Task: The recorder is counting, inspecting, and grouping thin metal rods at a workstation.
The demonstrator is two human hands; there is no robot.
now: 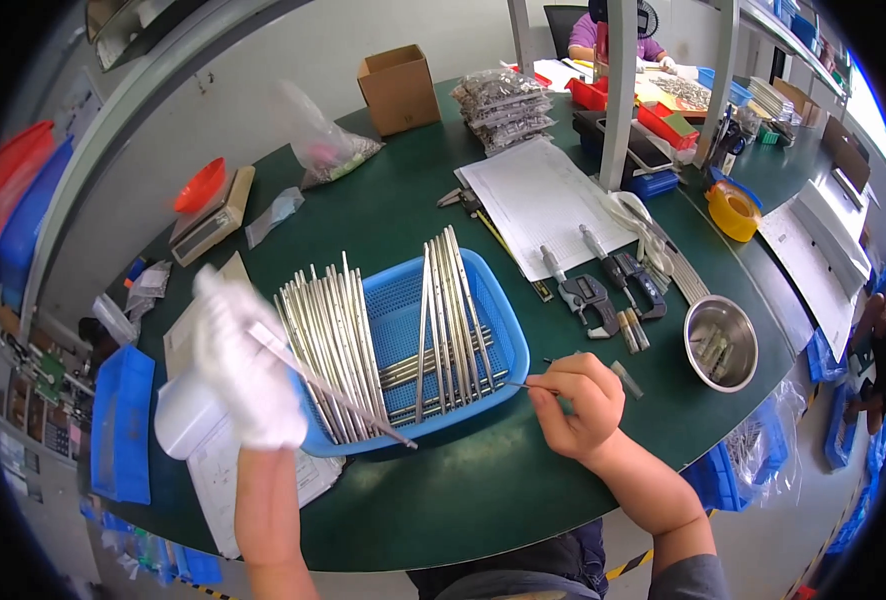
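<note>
My left hand (248,360), in a white glove and smeared by motion, holds a slim metal rod (338,388) slantwise over the left side of a blue plastic basket (516,340). Many similar silvery rods lean in the basket, in a left bunch (328,345) and a right bunch (451,325). A few more rods (433,368) lie crosswise beneath. My right hand (581,402), bare, is closed in a pinch at the basket's right rim. From its fingertips a thin dark pin-like piece (525,385) points toward the basket; its exact kind is unclear.
Right of the basket lie two digital micrometers (585,292), a caliper (478,208), paper sheets (548,195) and a steel ladle (720,343) holding small parts. A white cup (185,415) and blue tray (121,425) stand left. Behind are a scale (213,215) and a cardboard box (399,90). Another person (618,40) sits far right.
</note>
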